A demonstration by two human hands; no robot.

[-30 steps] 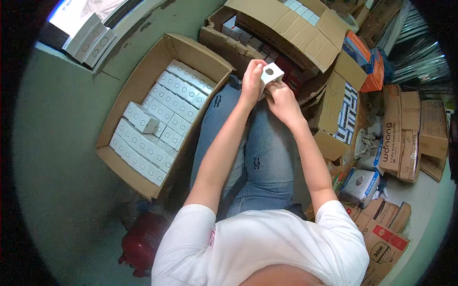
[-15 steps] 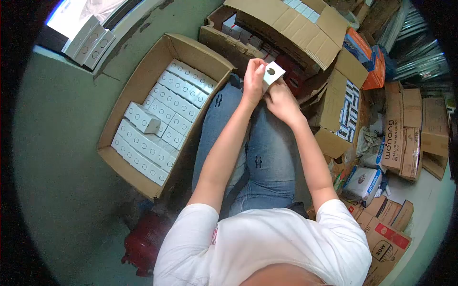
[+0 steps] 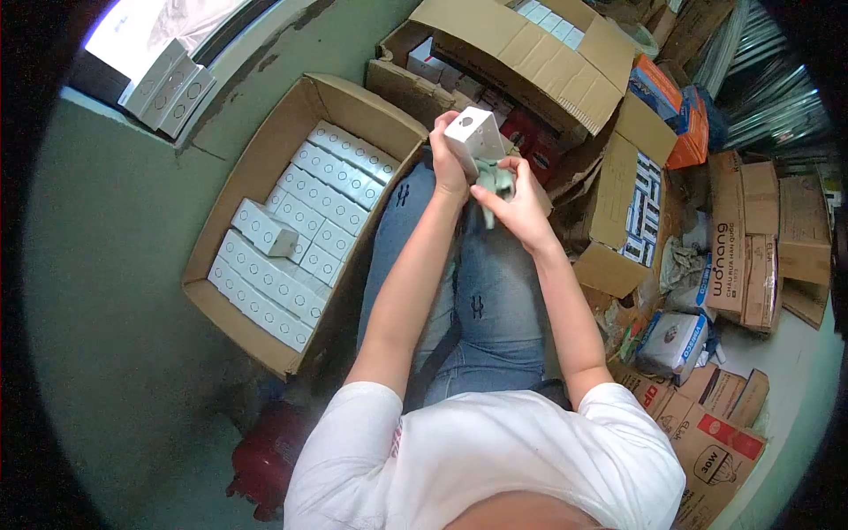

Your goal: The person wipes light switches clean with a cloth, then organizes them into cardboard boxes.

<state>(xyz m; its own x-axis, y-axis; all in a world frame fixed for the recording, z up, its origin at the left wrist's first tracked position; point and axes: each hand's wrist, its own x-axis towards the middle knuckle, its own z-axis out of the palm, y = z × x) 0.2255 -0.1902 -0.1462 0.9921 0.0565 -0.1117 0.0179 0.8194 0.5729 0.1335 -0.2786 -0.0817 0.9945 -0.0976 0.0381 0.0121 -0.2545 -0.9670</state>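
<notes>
Above the knees, my left hand (image 3: 449,159) is wrapped round a white box (image 3: 473,132) that has a dark round hole in its end face. My right hand (image 3: 521,201) pinches a pale greenish cloth (image 3: 496,182) against the lower end of that box. Left of my legs stands an open carton (image 3: 238,208) holding rows of white boxes (image 3: 278,274) with ring marks. One more white box (image 3: 263,227) lies raised on top of those rows.
Several white boxes (image 3: 168,93) stand on the window ledge. Open cartons (image 3: 539,53) lie beyond my knees, another (image 3: 609,208) to the right. Stacked cardboard boxes (image 3: 733,238) fill the right side. A red object (image 3: 269,455) is at lower left.
The white box in my hands has tipped more upright and shifted left, showing its long side. The greenish cloth has come into view in my right hand, whose fingers have moved lower on the box.
</notes>
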